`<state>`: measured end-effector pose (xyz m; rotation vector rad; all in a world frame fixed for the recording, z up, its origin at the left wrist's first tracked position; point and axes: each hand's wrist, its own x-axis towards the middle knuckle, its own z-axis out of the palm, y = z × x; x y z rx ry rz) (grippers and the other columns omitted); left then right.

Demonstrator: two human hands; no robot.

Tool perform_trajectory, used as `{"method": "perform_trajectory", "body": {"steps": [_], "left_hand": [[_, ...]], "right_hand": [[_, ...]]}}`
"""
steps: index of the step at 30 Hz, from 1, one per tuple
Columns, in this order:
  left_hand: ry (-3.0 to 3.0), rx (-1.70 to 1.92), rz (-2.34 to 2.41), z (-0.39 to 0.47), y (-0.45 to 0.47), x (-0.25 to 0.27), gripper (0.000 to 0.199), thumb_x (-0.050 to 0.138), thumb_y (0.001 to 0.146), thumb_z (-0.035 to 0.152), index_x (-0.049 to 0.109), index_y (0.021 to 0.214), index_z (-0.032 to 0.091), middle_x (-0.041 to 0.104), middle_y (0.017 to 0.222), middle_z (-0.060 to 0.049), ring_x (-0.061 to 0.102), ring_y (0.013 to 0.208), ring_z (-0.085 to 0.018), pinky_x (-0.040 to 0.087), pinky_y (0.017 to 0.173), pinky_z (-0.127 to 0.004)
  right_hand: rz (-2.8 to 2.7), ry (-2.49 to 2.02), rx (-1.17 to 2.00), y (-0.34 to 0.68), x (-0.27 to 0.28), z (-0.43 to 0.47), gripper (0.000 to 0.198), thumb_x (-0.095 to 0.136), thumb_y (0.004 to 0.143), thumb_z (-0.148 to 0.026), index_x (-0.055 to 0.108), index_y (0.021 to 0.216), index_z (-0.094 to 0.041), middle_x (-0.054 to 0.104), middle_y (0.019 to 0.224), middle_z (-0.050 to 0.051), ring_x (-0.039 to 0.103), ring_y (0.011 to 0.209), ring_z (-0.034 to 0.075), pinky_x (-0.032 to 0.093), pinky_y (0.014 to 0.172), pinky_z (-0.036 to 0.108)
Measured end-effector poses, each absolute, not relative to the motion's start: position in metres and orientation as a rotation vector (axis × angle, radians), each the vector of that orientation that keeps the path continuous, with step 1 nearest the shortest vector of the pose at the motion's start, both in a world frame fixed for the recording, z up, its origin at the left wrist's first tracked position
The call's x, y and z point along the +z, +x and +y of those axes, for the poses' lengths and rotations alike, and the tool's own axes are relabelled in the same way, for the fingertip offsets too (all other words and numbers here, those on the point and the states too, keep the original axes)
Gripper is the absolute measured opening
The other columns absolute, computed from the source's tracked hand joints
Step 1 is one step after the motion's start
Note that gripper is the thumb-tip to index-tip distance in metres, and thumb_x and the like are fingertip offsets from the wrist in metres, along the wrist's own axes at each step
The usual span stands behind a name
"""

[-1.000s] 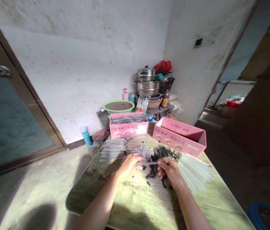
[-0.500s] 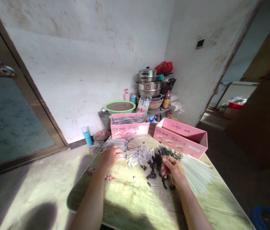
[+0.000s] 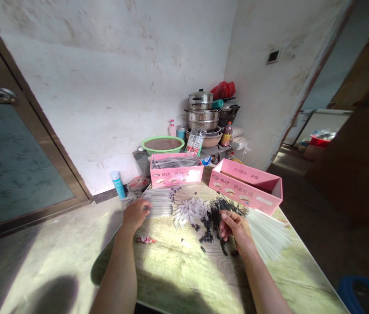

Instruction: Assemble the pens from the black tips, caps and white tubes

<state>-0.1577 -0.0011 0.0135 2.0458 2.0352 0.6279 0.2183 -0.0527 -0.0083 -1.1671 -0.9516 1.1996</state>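
Observation:
My left hand (image 3: pixel 136 213) is at the left ends of a row of clear, pen-like tubes (image 3: pixel 161 203) with dark tips. Its fingers are bent together at the tubes, and what they pinch is too small to make out. My right hand (image 3: pixel 235 226) is over thin black sticks (image 3: pixel 216 213), thumb and fingers closed; any piece between them is unclear. Small white sleeve-like pieces (image 3: pixel 192 210) lie heaped between the hands. Short black caps (image 3: pixel 206 231) are scattered beside them. To the right, long whitish sticks (image 3: pixel 267 233) fan out.
A pink box (image 3: pixel 177 179) full of pen-like sticks and another pink box (image 3: pixel 246 192) stand along the table's (image 3: pixel 177 266) back. Behind them are a green basin (image 3: pixel 163 150), stacked steel pots (image 3: pixel 202 117) and a bottle (image 3: pixel 226 134). A blue spray can (image 3: pixel 118 185) stands at left.
My left hand has moved left and slightly down, from over the row of tubes to their left ends. My right hand stays at the black sticks. The view has shifted slightly.

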Motion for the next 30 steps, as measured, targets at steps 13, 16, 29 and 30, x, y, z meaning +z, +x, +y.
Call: {"method": "perform_trajectory", "body": {"steps": [13, 16, 29, 30], "left_hand": [[2.267, 0.743, 1.287, -0.002, -0.029, 0.038, 0.022, 0.067, 0.087, 0.011, 0.081, 0.101, 0.018, 0.077, 0.1, -0.006, 0.07, 0.082, -0.018, 0.052, 0.082, -0.028], [2.333, 0.713, 1.145, -0.007, -0.002, 0.026, 0.018, 0.067, 0.09, 0.013, 0.082, 0.098, 0.019, 0.077, 0.097, -0.007, 0.071, 0.092, -0.022, 0.053, 0.089, -0.031], [2.296, 0.707, 1.176, -0.013, -0.004, -0.009, 0.024, 0.058, 0.096, 0.02, 0.081, 0.092, 0.02, 0.074, 0.095, -0.008, 0.07, 0.088, -0.021, 0.053, 0.086, -0.032], [2.295, 0.694, 1.176, -0.014, -0.002, -0.007, 0.023, 0.058, 0.096, 0.019, 0.081, 0.093, 0.02, 0.074, 0.096, -0.008, 0.07, 0.089, -0.021, 0.053, 0.087, -0.032]], "right_hand": [[-0.794, -1.47, 0.714, 0.253, -0.021, -0.044, 0.04, 0.08, 0.064, -0.056, 0.066, 0.065, -0.019, 0.062, 0.049, 0.002, 0.051, 0.035, 0.017, 0.034, 0.035, 0.027], [-0.936, -1.637, 0.52, 0.262, -0.018, -0.046, 0.039, 0.073, 0.071, -0.054, 0.075, 0.075, -0.016, 0.07, 0.058, 0.01, 0.063, 0.046, 0.025, 0.043, 0.045, 0.032], [-1.472, -2.5, 0.253, 0.287, 0.002, -0.062, 0.013, 0.073, 0.084, -0.032, 0.079, 0.087, -0.021, 0.081, 0.092, 0.016, 0.077, 0.089, 0.032, 0.045, 0.064, 0.033], [-1.511, -2.497, 0.247, 0.286, -0.001, -0.061, 0.012, 0.074, 0.084, -0.031, 0.078, 0.087, -0.021, 0.081, 0.092, 0.016, 0.077, 0.089, 0.032, 0.045, 0.065, 0.034]]}}
